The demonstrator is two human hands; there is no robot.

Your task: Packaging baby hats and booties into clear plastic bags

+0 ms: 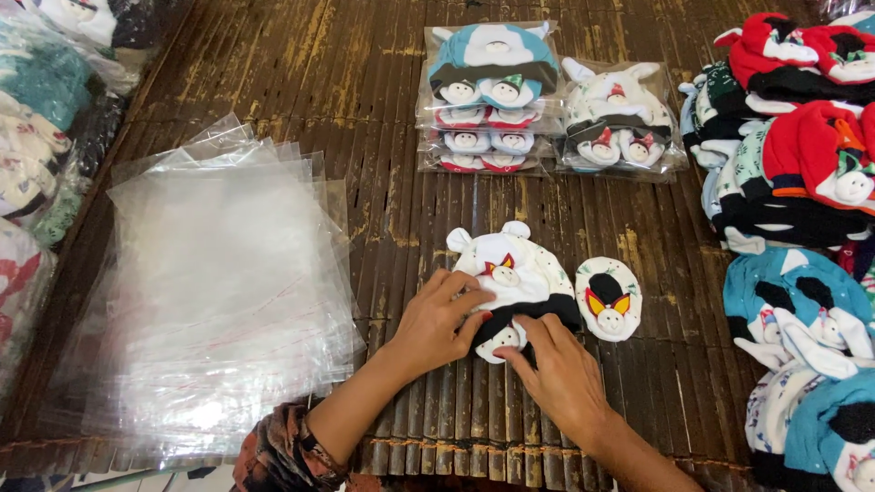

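Centrally, the left hand (436, 321) and right hand (556, 364) pressed flat, fingers apart, on a soft, light baby hat (512, 273); its black brim looked easiest to pinch.

worn dark bamboo-slat floor (365, 82)

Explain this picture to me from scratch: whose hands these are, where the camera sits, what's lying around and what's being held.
There is no machine here. The camera sits on a person's head and looks down at their own bare hands on a dark slatted mat. The left hand and right hand press on a small white baby hat with a black brim. A loose mitten lies just right of it. A stack of clear plastic bags lies to the left, bagged sets behind, and unpacked hats at right.
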